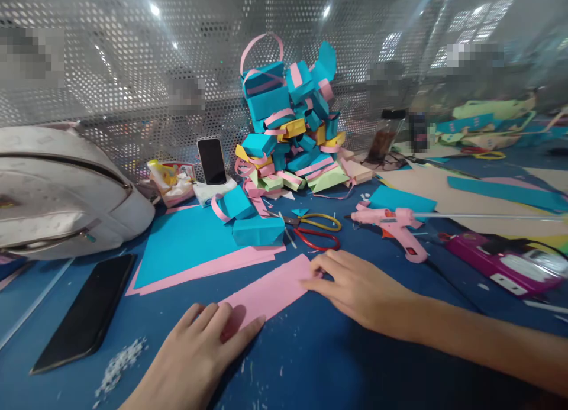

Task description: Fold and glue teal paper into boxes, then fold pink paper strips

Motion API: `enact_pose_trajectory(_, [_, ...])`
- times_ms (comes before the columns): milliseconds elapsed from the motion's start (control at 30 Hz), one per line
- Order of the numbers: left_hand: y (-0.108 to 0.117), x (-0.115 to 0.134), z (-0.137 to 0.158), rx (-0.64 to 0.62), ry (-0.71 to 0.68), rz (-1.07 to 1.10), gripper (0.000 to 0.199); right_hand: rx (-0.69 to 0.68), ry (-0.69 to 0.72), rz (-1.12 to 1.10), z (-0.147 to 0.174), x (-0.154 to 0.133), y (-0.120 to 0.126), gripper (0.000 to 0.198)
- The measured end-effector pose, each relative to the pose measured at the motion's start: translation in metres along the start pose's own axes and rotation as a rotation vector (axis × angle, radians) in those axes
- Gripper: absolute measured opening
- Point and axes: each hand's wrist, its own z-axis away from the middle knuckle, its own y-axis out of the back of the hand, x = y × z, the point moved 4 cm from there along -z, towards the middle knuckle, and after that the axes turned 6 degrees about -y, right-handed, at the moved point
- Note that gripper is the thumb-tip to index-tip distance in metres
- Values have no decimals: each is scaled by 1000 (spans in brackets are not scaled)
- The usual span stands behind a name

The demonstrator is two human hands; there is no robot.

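Note:
A strip of pink paper [270,291] lies slantwise on the blue table in front of me. My left hand [199,339] holds its near left end, fingers bent over the far edge and thumb along the near one. At the far right end, my right hand [355,283] pinches the paper between thumb and fingers. Just beyond sit scissors [317,231] with one yellow and one red handle. A blue paper box [258,231] and a small blue paper bag with a pink handle [237,204] rest on blue paper sheets [181,244].
Pink glue gun [397,220] and purple power strip [501,265] lie right. A black phone [84,312] and white bag [66,191] are left. Blue paper boxes and bags [288,126] are piled against the perforated metal panel [186,55]. A second phone [212,161] leans upright.

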Motion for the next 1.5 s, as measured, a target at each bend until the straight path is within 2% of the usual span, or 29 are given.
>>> enact_pose_trajectory(100, [3,-2,-3,61,52,156,43,-92,-41,-136,-16,-2,5,14])
enact_pose_trajectory(200, [9,-4,-5,107,120,297,26,-168,-18,-237,-35,-8,1,15])
enact_pose_trajectory(300, [13,-5,-9,75,179,347,18,-184,61,-195,-48,-17,-11,15])
enact_pose_trajectory(500, [13,-2,-29,22,154,348,21,-115,128,-103,-55,-25,-29,15])
enact_pose_trajectory(733, [-6,-3,-47,128,51,145,17,-115,152,-22,-56,-25,-30,16])
enact_pose_trajectory(900, [-14,-3,-47,191,54,70,25,-142,161,21,-57,-26,-30,15])
enact_pose_trajectory(1100, [-6,0,-49,194,42,29,20,-133,172,34,-57,-27,-28,7])
enact_pose_trajectory(1200, [1,2,-45,201,-21,35,17,-133,170,36,-57,-27,-28,11])
enact_pose_trajectory(1300, [6,5,-38,201,-118,50,26,-141,172,44,-57,-27,-27,13])
enact_pose_trajectory(1500, [6,5,-35,216,-161,25,35,-151,171,45,-58,-26,-25,15])
